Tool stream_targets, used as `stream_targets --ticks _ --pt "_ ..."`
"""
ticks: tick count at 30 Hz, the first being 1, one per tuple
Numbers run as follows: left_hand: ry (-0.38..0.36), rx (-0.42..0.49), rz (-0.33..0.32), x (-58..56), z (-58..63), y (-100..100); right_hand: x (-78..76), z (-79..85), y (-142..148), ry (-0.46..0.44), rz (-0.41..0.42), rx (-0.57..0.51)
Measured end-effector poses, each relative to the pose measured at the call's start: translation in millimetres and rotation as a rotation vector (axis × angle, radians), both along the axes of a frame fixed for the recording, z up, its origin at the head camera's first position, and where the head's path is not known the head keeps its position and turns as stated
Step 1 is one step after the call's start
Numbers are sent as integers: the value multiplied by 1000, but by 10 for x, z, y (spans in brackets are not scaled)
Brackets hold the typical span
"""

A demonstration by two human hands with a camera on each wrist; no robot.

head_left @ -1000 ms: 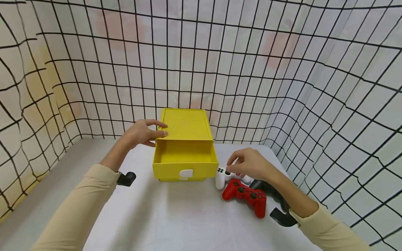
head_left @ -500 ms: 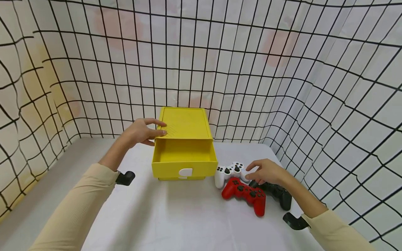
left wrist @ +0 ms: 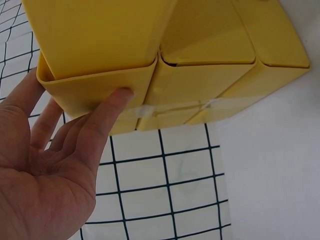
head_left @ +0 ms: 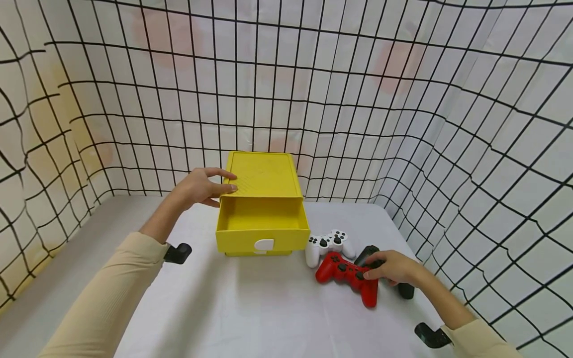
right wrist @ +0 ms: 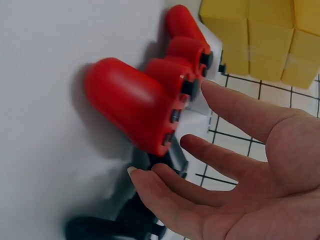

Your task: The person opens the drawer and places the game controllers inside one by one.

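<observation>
A yellow drawer box point(head_left: 264, 174) stands on the table with its top drawer point(head_left: 262, 239) pulled out toward me; the drawer front has a white handle. My left hand point(head_left: 197, 188) rests on the box's left edge, some fingertips on the lid, others lower on the side. In the left wrist view, one fingertip point(left wrist: 122, 95) presses flat on the yellow side wall. Over the right end of a red game controller point(head_left: 331, 266) hovers my right hand point(head_left: 396, 268), fingers loosely bent. The right wrist view shows the thumb close to the controller's sticks, with nothing gripped.
A white game controller point(head_left: 329, 242) lies between the red one and the box. Partly under my right hand is a black controller point(head_left: 406, 291). Black wire grid point(head_left: 268, 99) walls the back and both sides of the white table point(head_left: 250, 308).
My right hand has left the white controller, moving right and then down toward me to the red one. My left hand keeps its place on the box.
</observation>
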State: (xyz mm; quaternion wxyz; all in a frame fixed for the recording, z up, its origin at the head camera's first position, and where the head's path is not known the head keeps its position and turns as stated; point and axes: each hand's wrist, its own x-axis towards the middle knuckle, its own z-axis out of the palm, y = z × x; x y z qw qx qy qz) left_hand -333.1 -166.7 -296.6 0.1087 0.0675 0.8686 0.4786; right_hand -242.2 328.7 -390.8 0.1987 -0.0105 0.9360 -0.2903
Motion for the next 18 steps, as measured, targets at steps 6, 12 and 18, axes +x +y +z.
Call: stream_targets --ticks 6,12,18 --pt "1 -7 -4 -1 -4 8 75 -127 -1 13 -26 -25" --pt "-9 -5 2 -5 -12 -1 60 -191 -41 21 -34 -36" --pt "-8 -8 0 -12 -21 -3 52 -241 -94 43 -44 -27"
